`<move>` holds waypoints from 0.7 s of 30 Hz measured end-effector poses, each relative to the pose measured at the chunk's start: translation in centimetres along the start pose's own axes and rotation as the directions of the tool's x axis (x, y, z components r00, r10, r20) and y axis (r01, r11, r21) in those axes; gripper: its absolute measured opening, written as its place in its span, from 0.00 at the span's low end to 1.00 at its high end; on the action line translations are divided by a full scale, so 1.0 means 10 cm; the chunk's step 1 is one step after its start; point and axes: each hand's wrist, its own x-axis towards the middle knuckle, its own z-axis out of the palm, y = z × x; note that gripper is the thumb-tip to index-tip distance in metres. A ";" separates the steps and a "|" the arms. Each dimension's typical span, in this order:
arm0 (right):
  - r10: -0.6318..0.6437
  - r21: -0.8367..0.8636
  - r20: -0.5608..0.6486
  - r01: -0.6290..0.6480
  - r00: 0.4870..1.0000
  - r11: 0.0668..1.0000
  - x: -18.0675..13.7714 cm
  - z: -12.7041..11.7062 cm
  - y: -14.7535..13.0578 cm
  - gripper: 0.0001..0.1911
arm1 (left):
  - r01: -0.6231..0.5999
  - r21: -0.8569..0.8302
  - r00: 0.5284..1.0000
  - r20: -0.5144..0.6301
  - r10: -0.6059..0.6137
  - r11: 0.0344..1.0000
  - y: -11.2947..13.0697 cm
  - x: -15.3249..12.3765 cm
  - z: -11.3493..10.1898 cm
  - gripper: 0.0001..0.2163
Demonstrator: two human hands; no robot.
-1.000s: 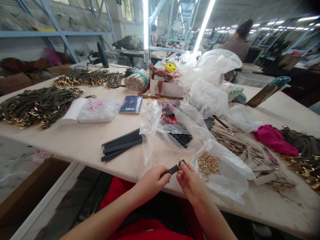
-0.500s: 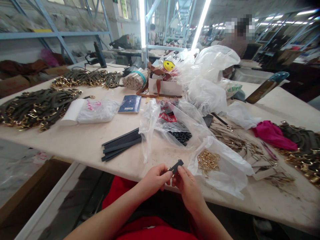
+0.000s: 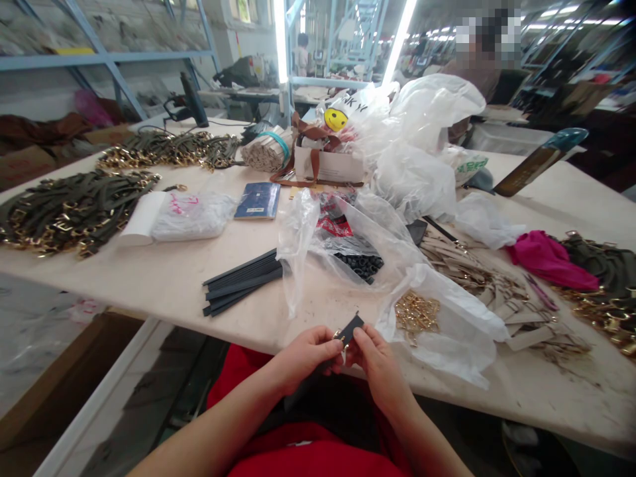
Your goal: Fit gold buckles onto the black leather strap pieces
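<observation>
At table [image 3: 163, 285] edge: dark strap [image 3: 352, 328] with gold buckle [image 3: 339, 336] pinched between left hand [image 3: 304, 354] and right hand [image 3: 378, 361]; loose grip risked dropped buckle.

Long white ceiling tube lights [image 3: 401, 36] are glaring overhead, bkgd blowing out; wide-angle edges are bending, corners blurring.

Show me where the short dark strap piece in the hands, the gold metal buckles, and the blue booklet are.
short dark strap piece [image 3: 354, 325], head view, upper end.
gold metal buckles [image 3: 416, 313], head view, pile middle.
blue booklet [image 3: 258, 201], head view, cover centre.
</observation>
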 end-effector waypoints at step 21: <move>-0.461 -0.538 0.196 0.488 0.866 0.688 -0.11 -0.08 -0.12 0.04 | -0.062 0.467 0.991 -0.074 0.109 0.882 0.07 -0.05 0.00 0.08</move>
